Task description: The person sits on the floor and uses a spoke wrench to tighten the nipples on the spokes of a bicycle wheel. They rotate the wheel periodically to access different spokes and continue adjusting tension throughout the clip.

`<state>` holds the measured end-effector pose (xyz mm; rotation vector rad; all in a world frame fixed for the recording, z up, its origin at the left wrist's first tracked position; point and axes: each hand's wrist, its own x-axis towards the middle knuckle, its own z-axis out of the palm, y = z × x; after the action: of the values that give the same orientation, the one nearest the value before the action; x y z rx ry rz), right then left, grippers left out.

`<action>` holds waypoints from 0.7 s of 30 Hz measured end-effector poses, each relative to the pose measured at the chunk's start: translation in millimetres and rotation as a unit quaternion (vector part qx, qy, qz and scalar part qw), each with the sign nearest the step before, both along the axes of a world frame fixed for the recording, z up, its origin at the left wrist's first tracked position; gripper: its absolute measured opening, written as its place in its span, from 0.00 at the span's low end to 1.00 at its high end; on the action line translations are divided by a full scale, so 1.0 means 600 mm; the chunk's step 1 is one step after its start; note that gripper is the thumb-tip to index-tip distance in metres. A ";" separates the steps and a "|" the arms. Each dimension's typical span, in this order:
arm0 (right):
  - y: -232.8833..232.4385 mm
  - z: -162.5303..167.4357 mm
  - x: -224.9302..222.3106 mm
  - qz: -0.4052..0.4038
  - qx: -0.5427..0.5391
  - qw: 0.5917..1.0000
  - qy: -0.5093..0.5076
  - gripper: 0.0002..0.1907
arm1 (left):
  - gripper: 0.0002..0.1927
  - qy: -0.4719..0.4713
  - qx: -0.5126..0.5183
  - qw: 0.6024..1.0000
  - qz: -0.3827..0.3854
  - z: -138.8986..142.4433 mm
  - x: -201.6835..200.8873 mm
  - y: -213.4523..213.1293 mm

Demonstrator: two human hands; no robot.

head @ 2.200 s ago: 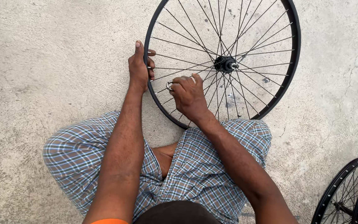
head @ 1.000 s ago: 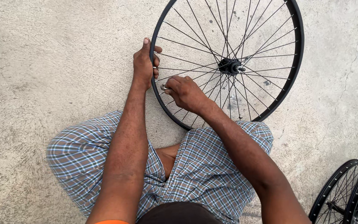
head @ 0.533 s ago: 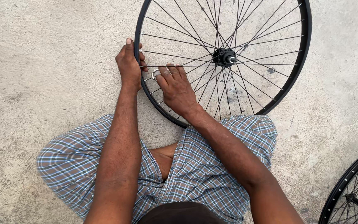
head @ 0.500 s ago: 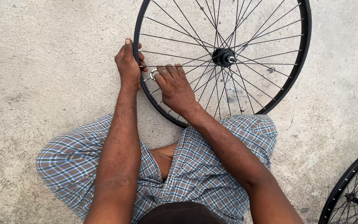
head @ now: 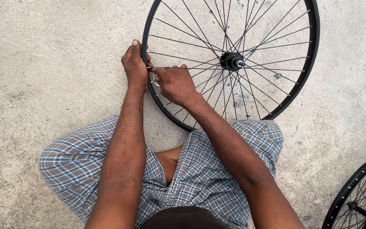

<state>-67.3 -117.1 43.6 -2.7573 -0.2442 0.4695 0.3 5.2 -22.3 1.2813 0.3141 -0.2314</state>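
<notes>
A black spoked bicycle wheel rim [head: 314, 55] lies flat on the concrete floor in front of my legs, its hub [head: 231, 61] near the middle. My left hand [head: 134, 65] grips the rim's left edge from outside. My right hand [head: 174, 82] rests inside the rim among the spokes, fingers closed on a small round metal spoke wrench [head: 155, 80] set against a spoke close to the rim.
I sit on the grey concrete floor [head: 43, 63] in checked shorts [head: 81, 165], knees spread. More black wheels [head: 356, 195] lie at the bottom right corner.
My right hand has shifted left along the spokes toward the rim and my left hand. The view has drifted a little; the left hand keeps its hold on the rim.
</notes>
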 end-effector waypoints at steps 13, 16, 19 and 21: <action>0.013 -0.020 -0.034 -0.026 -0.019 0.996 -0.082 0.06 | 0.24 -0.006 0.005 1.000 0.004 0.001 0.005 0.004; -0.006 -0.021 -0.039 0.087 0.090 0.947 -0.294 0.03 | 0.24 0.002 -0.011 1.000 0.002 0.003 0.005 0.005; -0.027 -0.023 -0.022 0.086 0.124 0.985 -0.086 0.05 | 0.24 0.009 -0.012 1.000 0.003 0.001 0.002 0.005; -0.021 -0.026 -0.008 0.071 0.073 0.990 -0.094 0.10 | 0.23 -0.001 -0.017 1.000 0.010 -0.001 0.002 0.005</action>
<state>-72.4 -129.8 28.2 -2.6501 -0.5031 0.2168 1.4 8.1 -23.2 1.2434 0.3206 -0.2172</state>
